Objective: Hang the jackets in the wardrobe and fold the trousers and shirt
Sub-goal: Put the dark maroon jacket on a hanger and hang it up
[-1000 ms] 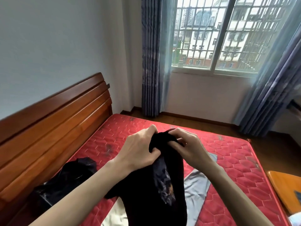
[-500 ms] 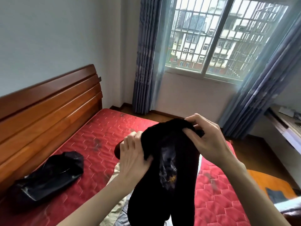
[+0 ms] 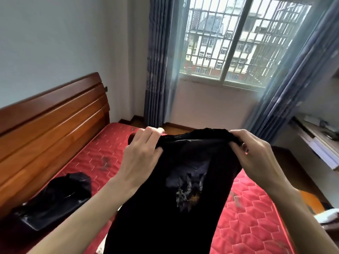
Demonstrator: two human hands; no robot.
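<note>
**Black shirt held up, ready for folding**

Left hand (image 3: 141, 158) and right hand (image 3: 256, 154) both curled over the top edge of a black printed shirt (image 3: 183, 198), fingers (image 3: 152, 131) pinching the cloth at either end, with the edge pulled taut between them. Rest of the garment hanging straight down below the fingers, print facing the camera, lower part out of frame.

Step in hand, judging by this: spreading the shirt before the fold. Next move probably calls for lowering it flat onto the red quilted mattress (image 3: 256, 208) beneath the hands, without letting the cloth bunch.

Below and left of the left hand, a dark glossy jacket (image 3: 55, 198) crumpled on the mattress, close to the wooden headboard (image 3: 45, 129). Beyond the fingers, a barred window (image 3: 234, 43) flanked by blue curtains (image 3: 159, 61). Right of the right hand, a shelf (image 3: 321, 136) with blurred items.
</note>
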